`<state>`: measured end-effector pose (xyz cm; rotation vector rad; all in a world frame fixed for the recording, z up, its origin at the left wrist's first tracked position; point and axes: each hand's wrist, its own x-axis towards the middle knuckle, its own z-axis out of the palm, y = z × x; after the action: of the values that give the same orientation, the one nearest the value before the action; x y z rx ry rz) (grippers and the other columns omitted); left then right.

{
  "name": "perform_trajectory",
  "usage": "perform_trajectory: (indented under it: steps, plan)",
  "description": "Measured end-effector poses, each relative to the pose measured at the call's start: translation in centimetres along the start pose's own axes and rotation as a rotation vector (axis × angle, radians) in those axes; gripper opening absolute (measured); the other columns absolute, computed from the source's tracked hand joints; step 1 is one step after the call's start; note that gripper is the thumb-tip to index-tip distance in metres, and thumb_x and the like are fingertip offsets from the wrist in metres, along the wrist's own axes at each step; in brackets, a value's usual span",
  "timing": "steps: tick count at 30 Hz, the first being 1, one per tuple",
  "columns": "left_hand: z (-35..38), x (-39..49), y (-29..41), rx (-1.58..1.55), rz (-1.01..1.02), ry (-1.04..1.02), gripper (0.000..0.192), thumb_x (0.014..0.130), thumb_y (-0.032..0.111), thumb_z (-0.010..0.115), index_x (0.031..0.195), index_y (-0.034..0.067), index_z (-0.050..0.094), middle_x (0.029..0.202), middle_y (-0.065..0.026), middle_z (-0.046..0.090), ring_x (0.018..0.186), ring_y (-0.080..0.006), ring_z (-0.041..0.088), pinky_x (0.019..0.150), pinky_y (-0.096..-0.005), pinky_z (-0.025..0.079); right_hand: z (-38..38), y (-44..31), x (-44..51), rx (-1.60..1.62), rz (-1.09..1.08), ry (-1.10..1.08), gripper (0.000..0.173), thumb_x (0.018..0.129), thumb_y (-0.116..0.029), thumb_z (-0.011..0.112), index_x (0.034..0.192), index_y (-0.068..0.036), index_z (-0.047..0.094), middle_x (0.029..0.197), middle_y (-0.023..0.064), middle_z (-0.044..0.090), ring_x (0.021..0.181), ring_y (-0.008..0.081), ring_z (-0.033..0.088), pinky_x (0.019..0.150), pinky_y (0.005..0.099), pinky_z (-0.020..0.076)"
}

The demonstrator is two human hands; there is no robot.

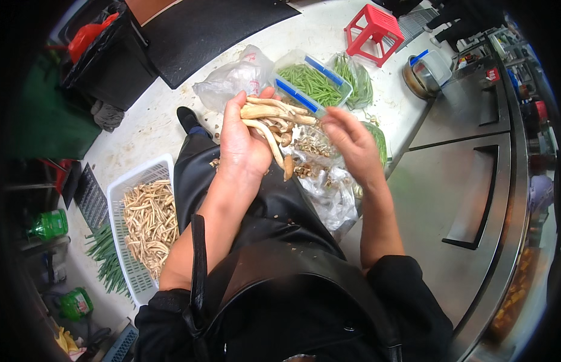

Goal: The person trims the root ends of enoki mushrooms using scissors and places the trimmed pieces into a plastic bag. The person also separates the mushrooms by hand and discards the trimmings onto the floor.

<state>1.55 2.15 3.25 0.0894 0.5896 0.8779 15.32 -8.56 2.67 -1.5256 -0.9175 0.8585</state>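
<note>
My left hand (246, 147), palm up, holds a bunch of long-stemmed mushrooms (276, 117) over my lap. One curved mushroom (268, 138) in it hangs with its brown cap downward. Just right of the stem ends is my right hand (353, 147), blurred, with bent fingers; whether anything is between them I cannot tell. Beneath and behind it, a plastic bag (314, 142) of mushrooms and trimmings lies open. At my left leg stands a white plastic basket (115, 231) heaped with mushrooms (149, 221). Small bits lie on my black apron (276, 217).
Ahead are a tub of green beans (303, 81), a bag of green beans (357, 81) and a crumpled plastic bag (237, 74). A red stool (375, 31) stands farther off. Steel cabinet doors (448, 194) line the right. Scallions (108, 253) and a black bin (122, 63) are left.
</note>
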Motion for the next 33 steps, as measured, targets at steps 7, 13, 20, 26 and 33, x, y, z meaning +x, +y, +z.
perform_trajectory:
  steps: [7, 13, 20, 26, 33]
  plan:
    - [-0.1, -0.2, 0.0, 0.098, 0.067, -0.051, 0.029, 0.087, 0.027, 0.042, 0.098, 0.000, 0.046, 0.110, -0.0143, 0.051, 0.106, -0.0263, 0.046, 0.091, -0.0427, 0.038, 6.2, -0.8, -1.0, 0.540, 0.027, -0.126, 0.034, 0.078, -0.007, 0.058, 0.109, 0.000, 0.047, 0.097, 0.0057, 0.055, 0.086, 0.0106, 0.053, 0.071, 0.0229, 0.0442]
    - [-0.2, -0.9, -0.2, 0.106, 0.003, -0.061, 0.029, 0.087, 0.027, 0.044, 0.096, -0.001, 0.047, 0.102, -0.0142, 0.054, 0.100, -0.0239, 0.049, 0.089, -0.0392, 0.041, 7.0, -1.0, -0.7, 0.747, 0.102, -0.007, 0.026, 0.077, 0.000, 0.057, 0.100, -0.001, 0.047, 0.089, 0.0050, 0.057, 0.074, 0.0087, 0.053, 0.061, 0.0210, 0.0426]
    - [0.4, -1.2, -0.9, 0.004, -0.061, 0.006, 0.033, 0.086, 0.029, 0.043, 0.090, -0.002, 0.053, 0.087, -0.0131, 0.057, 0.083, -0.0227, 0.055, 0.078, -0.0348, 0.045, 6.1, -0.5, -1.3, 0.626, -0.002, 0.019, 0.020, 0.076, 0.005, 0.054, 0.091, -0.004, 0.046, 0.084, 0.0041, 0.054, 0.066, 0.0087, 0.050, 0.055, 0.0209, 0.0409]
    - [0.1, 0.2, 1.9, -0.026, 0.043, 0.026, 0.032, 0.088, 0.027, 0.038, 0.096, -0.002, 0.048, 0.096, -0.0142, 0.055, 0.092, -0.0246, 0.053, 0.085, -0.0411, 0.044, 2.4, -0.3, -1.0, 0.330, -0.201, 0.121, 0.016, 0.076, 0.005, 0.055, 0.087, -0.004, 0.048, 0.079, 0.0011, 0.049, 0.071, 0.0056, 0.051, 0.057, 0.0173, 0.0413]
    - [-1.2, 0.5, 2.1, -0.110, -0.044, -0.146, 0.028, 0.088, 0.028, 0.037, 0.092, 0.005, 0.051, 0.096, -0.0046, 0.059, 0.105, -0.0241, 0.049, 0.089, -0.0515, 0.036, 2.6, -0.3, -0.8, -0.460, -0.443, 0.100, 0.033, 0.076, -0.012, 0.060, 0.106, 0.000, 0.053, 0.099, 0.0128, 0.054, 0.091, 0.0235, 0.053, 0.078, 0.0313, 0.0423]
